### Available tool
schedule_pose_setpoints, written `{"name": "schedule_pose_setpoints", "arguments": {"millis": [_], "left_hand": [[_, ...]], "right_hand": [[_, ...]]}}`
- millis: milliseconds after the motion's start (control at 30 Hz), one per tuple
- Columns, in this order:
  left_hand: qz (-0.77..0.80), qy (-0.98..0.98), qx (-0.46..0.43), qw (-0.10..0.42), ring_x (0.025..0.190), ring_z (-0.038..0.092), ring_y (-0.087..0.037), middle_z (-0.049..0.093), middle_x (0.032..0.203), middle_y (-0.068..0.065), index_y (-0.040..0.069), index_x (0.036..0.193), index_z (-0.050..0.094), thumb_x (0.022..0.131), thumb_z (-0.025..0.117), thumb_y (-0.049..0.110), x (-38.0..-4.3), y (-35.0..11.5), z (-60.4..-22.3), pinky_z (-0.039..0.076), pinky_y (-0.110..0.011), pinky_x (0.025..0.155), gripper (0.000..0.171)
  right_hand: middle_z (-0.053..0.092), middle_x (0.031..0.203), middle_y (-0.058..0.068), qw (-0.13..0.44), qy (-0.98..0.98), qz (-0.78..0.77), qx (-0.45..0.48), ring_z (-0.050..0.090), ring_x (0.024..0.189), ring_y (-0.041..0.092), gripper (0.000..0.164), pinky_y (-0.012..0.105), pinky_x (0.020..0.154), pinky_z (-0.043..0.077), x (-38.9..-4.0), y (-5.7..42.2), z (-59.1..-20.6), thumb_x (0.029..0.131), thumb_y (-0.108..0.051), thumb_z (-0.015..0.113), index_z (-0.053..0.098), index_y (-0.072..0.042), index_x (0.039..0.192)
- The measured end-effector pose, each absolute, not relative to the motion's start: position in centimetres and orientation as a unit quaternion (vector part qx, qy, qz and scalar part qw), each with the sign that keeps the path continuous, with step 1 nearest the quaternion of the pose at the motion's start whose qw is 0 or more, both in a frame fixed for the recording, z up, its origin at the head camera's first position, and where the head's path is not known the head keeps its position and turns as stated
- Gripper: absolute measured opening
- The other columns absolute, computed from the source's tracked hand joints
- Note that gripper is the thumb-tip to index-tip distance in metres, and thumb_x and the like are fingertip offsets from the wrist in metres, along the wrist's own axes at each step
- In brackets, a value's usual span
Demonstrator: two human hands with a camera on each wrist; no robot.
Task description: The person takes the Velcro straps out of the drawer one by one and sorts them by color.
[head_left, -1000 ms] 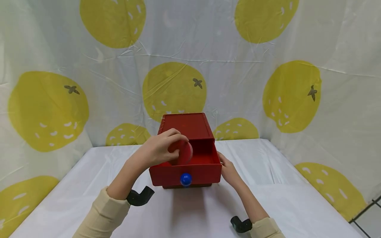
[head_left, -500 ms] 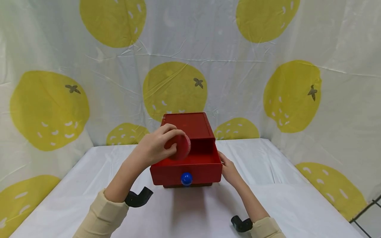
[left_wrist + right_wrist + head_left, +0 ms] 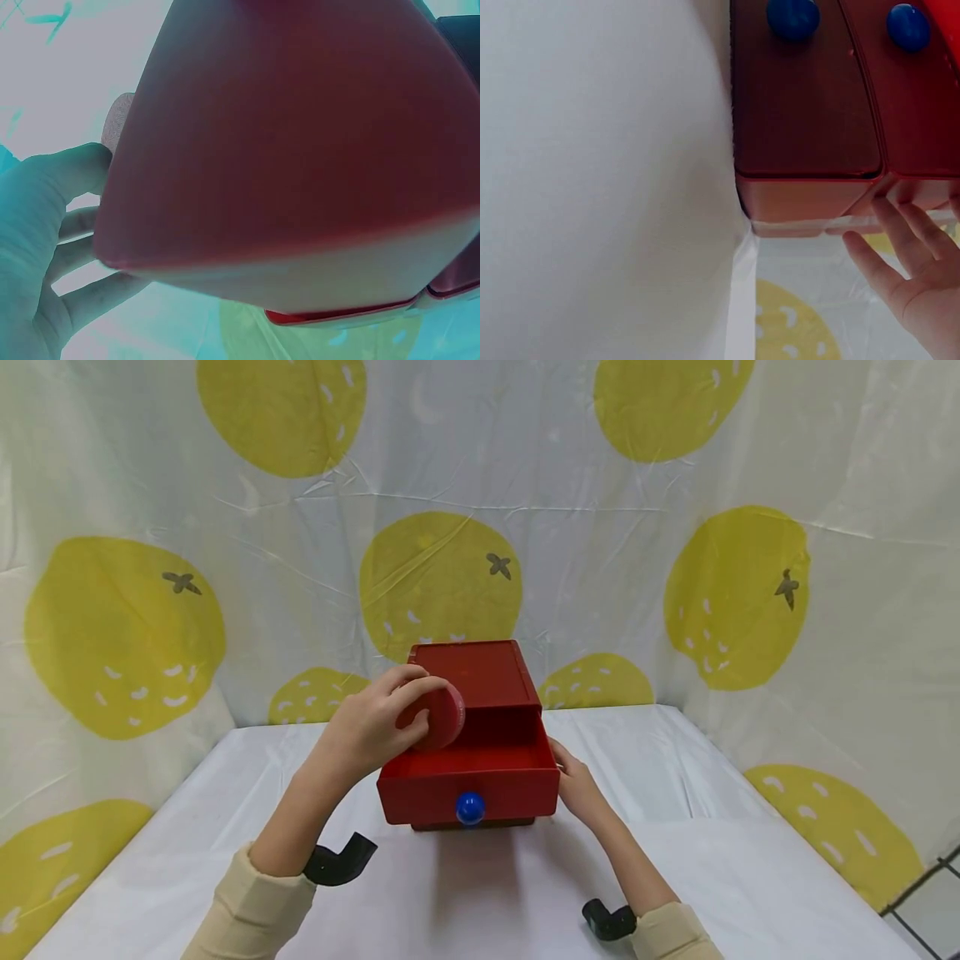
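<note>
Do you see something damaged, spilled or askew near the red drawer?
Nothing clearly stands out: the upper drawer is open but looks straight in its cabinet, and no spill shows on the white cover.

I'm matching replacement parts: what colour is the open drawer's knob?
The knob is blue, clearest in the head view.

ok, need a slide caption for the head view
Left hand grips a red disc at the open drawer; right hand at the drawer's right side.
</note>
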State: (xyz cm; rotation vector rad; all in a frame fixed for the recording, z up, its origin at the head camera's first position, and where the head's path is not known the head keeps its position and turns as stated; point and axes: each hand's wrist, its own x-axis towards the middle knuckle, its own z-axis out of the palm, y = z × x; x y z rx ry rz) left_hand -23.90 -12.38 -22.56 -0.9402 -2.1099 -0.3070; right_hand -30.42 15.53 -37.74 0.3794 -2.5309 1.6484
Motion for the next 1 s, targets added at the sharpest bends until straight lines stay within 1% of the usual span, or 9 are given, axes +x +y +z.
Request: {"name": "schedule_pose_setpoints", "arguments": {"millis": [200, 300, 367, 533, 767, 900, 1000], "left_hand": [[-0.118, -0.819, -0.359, 0.432, 0.084, 0.06, -0.02, 0.058, 0.107, -0.007, 0.016, 0.111, 0.062, 0.077, 0.066, 0.009, -23.1, -12.8, -22.6, 0.05, -0.025, 0.052, 0.035], [-0.113, -0.808, -0.354, 0.458, 0.082, 0.059, -0.02, 0.059, 0.106, -0.008, 0.016, 0.11, 0.062, 0.076, 0.067, 0.008, -22.8, -13.1, -22.8, 0.048, -0.024, 0.049, 0.036], [-0.109, -0.801, -0.351, 0.473, 0.083, 0.059, -0.021, 0.059, 0.105, -0.009, 0.015, 0.111, 0.062, 0.075, 0.067, 0.007, -22.6, -13.2, -22.9, 0.048, -0.024, 0.049, 0.037], [-0.108, -0.794, -0.339, 0.492, 0.089, 0.06, -0.022, 0.059, 0.106, -0.009, 0.014, 0.112, 0.062, 0.075, 0.067, 0.004, -22.4, -13.9, -23.0, 0.051, -0.027, 0.052, 0.039], [-0.122, -0.803, -0.312, 0.492, 0.088, 0.06, -0.024, 0.059, 0.108, -0.01, 0.013, 0.112, 0.062, 0.076, 0.065, 0.005, -21.9, -15.0, -23.4, 0.054, -0.035, 0.053, 0.038], [-0.132, -0.799, -0.302, 0.504, 0.09, 0.059, -0.025, 0.059, 0.107, -0.011, 0.014, 0.111, 0.063, 0.076, 0.064, 0.003, -21.8, -15.7, -23.7, 0.054, -0.038, 0.053, 0.037], [-0.139, -0.796, -0.295, 0.509, 0.091, 0.058, -0.026, 0.059, 0.107, -0.012, 0.013, 0.11, 0.064, 0.075, 0.063, 0.001, -21.8, -16.2, -24.0, 0.054, -0.041, 0.056, 0.037]], "right_hand": [[0.045, 0.134, 0.023, 0.035, -0.829, 0.545, 0.124, 0.048, 0.119, 0.041, 0.046, 0.05, 0.097, 0.042, -28.4, 14.9, -35.7, 0.096, -0.017, 0.04, 0.034, -0.007, 0.14], [0.043, 0.135, 0.024, 0.032, -0.831, 0.54, 0.126, 0.047, 0.12, 0.041, 0.046, 0.049, 0.097, 0.042, -27.5, 14.6, -34.9, 0.096, -0.017, 0.038, 0.032, -0.006, 0.14], [0.043, 0.135, 0.024, 0.034, -0.833, 0.538, 0.123, 0.047, 0.12, 0.041, 0.046, 0.049, 0.097, 0.042, -27.2, 14.5, -34.7, 0.096, -0.017, 0.038, 0.032, -0.006, 0.14], [0.044, 0.135, 0.023, 0.038, -0.832, 0.541, 0.118, 0.048, 0.118, 0.041, 0.046, 0.051, 0.097, 0.042, -28.0, 14.8, -35.4, 0.095, -0.017, 0.039, 0.033, -0.007, 0.14], [0.045, 0.136, 0.019, 0.041, -0.834, 0.539, 0.114, 0.049, 0.118, 0.038, 0.046, 0.049, 0.096, 0.043, -30.3, 15.7, -37.6, 0.096, -0.022, 0.039, 0.034, -0.014, 0.141], [0.045, 0.136, 0.018, 0.047, -0.834, 0.536, 0.12, 0.051, 0.117, 0.037, 0.046, 0.049, 0.096, 0.043, -30.6, 15.7, -37.9, 0.096, -0.024, 0.039, 0.034, -0.015, 0.14], [0.045, 0.136, 0.018, 0.047, -0.837, 0.532, 0.12, 0.051, 0.117, 0.037, 0.047, 0.049, 0.095, 0.043, -30.6, 15.7, -37.9, 0.095, -0.024, 0.039, 0.033, -0.015, 0.141]]}}
